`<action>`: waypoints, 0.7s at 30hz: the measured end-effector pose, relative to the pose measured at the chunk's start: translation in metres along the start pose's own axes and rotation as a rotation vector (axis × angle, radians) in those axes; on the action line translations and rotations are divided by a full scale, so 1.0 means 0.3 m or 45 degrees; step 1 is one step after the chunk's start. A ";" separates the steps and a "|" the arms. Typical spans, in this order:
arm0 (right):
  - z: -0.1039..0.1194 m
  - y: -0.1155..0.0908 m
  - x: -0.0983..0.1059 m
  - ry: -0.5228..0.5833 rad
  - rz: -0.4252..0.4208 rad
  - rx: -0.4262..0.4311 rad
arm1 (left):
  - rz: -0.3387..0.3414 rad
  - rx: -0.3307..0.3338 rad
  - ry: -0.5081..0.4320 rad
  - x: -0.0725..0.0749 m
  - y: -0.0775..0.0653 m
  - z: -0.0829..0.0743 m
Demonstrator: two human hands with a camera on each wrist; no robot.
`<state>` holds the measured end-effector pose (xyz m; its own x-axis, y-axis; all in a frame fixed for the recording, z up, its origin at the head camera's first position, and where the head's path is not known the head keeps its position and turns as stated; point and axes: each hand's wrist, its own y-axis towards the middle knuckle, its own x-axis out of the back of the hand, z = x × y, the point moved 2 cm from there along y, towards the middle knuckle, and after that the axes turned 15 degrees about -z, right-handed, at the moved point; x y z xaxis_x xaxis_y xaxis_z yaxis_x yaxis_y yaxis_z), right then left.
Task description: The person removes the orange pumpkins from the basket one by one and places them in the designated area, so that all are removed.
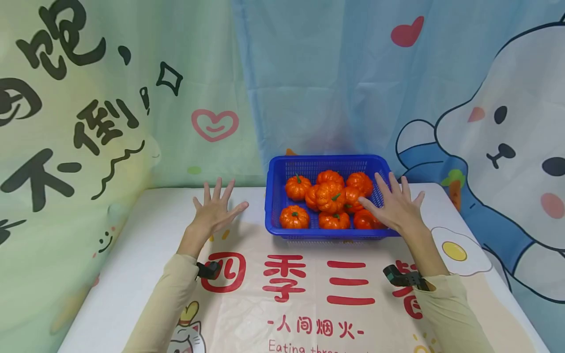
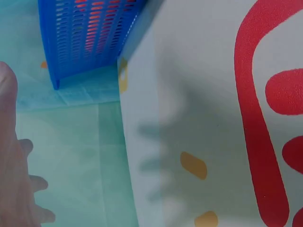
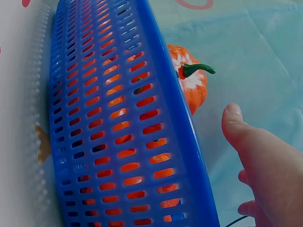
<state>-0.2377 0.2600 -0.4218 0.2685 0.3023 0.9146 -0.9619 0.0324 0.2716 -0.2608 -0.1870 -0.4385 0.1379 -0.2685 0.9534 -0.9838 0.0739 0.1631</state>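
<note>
A blue plastic basket [image 1: 326,234] with slotted walls stands at the back of the table, holding several small orange pumpkins [image 1: 330,196] with green stems. My left hand [image 1: 215,210] is spread wide to the left of the basket, holding nothing; in the left wrist view its shadow falls on the tablecloth. My right hand [image 1: 396,203] is also spread, in front of the basket's right end in the head view, its thumb overlapping the pumpkins there. In the right wrist view the thumb [image 3: 236,127] is apart from the basket's rim [image 3: 182,118], and one pumpkin [image 3: 191,78] shows above it.
A printed tablecloth [image 1: 318,267] with red characters covers the table. Behind it hangs a cartoon curtain [image 1: 291,78], close to the basket's far side. A small dark camera is strapped to each wrist, the left camera [image 1: 209,270] and the right camera [image 1: 397,276].
</note>
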 end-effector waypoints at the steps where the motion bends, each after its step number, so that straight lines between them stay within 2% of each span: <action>1: -0.001 0.000 0.000 0.001 -0.002 0.000 | 0.000 -0.002 -0.005 0.001 0.000 -0.001; 10: -0.009 0.005 0.010 -0.005 -0.024 0.000 | 0.024 -0.015 -0.044 0.006 -0.001 -0.020; 21: -0.044 0.017 0.011 0.013 -0.035 -0.028 | -0.008 -0.061 -0.098 0.029 -0.002 -0.066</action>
<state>-0.2423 0.2737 -0.4212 0.2947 0.3110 0.9036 -0.9550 0.0616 0.2903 -0.2567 -0.1704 -0.4252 0.1332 -0.3419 0.9303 -0.9760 0.1177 0.1830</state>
